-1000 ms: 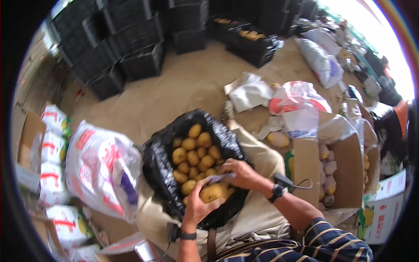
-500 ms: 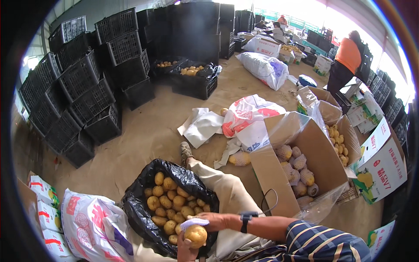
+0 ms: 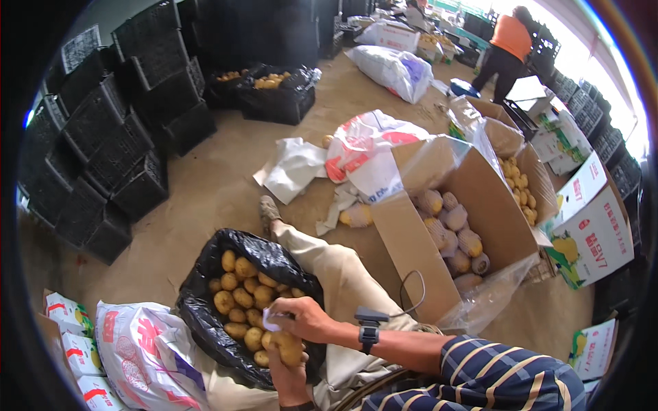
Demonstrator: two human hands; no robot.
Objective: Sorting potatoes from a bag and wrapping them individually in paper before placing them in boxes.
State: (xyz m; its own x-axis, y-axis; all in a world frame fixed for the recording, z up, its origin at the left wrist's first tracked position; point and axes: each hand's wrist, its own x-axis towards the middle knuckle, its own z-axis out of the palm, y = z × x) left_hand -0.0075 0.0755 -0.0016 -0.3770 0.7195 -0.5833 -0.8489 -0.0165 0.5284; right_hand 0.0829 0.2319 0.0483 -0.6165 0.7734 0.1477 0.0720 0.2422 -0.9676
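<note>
Left hand [image 3: 288, 379]: fingers curled round a yellow potato [image 3: 288, 348], gripping it from below. Potato lies just above the left palm and directly below the right hand, long axis apparently running upper left to lower right, partly hidden. Right hand [image 3: 308, 320]: fingers pinched on a pale net sleeve [image 3: 271, 321] at the potato's upper-left end; contact between sleeve and potato cannot be told. Beyond, to the left: black liner [image 3: 192, 301] full of loose potatoes [image 3: 240, 297]. Farther, right: open carton [image 3: 404, 257] with netted potatoes [image 3: 452, 220].
</note>
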